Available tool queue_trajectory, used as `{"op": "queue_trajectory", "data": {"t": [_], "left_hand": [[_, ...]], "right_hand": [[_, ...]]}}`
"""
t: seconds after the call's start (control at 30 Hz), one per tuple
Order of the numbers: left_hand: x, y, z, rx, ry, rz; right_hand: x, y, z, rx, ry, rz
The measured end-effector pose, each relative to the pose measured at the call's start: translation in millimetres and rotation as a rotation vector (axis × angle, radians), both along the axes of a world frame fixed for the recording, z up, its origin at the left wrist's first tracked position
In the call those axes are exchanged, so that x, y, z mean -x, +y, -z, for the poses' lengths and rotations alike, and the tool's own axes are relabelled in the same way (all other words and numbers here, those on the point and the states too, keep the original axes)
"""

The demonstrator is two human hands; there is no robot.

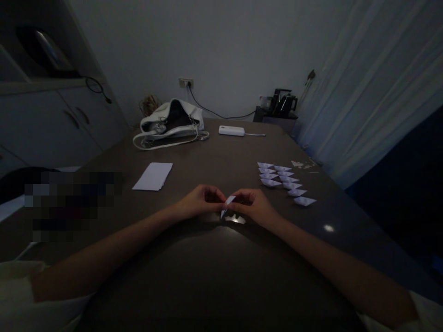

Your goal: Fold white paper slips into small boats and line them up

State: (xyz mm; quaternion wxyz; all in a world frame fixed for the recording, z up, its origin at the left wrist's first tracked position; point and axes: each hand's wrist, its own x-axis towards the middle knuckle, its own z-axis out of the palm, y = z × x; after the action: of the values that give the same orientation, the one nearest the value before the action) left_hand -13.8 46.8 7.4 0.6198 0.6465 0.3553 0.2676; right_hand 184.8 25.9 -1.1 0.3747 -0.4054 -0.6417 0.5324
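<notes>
Between my two hands, just above the table, is a small piece of folded white paper (229,201), tilted and narrow. The fingertips of my left hand (202,201) pinch it from the left. From the other side, my right hand (254,206) pinches it too, with thumb and fingers closed on it. To the right stand several small folded paper boats (290,180) in two slanting rows. A stack of white paper sheets (152,176) lies flat to the left of my hands.
A white handbag (173,122) sits at the back left of the dark table (214,276). Right of it lies a white power bank (231,131) with a short cable. Small paper scraps (302,164) lie near the right edge. A black kettle (284,103) stands beyond, beside a pale curtain (349,92).
</notes>
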Motion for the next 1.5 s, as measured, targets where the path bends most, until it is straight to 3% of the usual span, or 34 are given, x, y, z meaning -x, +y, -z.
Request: {"op": "queue_trajectory", "data": {"t": [0.27,0.63,0.9,1.1,1.33,1.5], "left_hand": [[-0.8,-2.7,-2.5,0.026,-0.022,0.044],[-2.3,-2.0,4.8,-0.064,-0.084,-0.031],[-5.4,-4.9,3.0,-0.010,-0.151,-0.055],[-5.6,-6.4,0.2,-0.046,-0.192,-0.025],[-4.6,-7.2,-0.1,-0.173,-0.212,-0.048],[-1.9,-6.3,0.9,-0.387,-0.161,-0.196]], "right_hand": [[0.2,2.6,2.9,-0.007,-0.025,-0.054],[-0.6,3.1,2.7,0.004,-0.031,-0.033],[-0.6,5.2,7.8,0.019,0.006,-0.077],[-2.1,5.6,4.5,0.078,0.097,-0.035],[-6.4,6.8,1.7,0.162,0.204,-0.036],[-7.3,8.2,1.2,0.231,0.257,-0.040]]}}
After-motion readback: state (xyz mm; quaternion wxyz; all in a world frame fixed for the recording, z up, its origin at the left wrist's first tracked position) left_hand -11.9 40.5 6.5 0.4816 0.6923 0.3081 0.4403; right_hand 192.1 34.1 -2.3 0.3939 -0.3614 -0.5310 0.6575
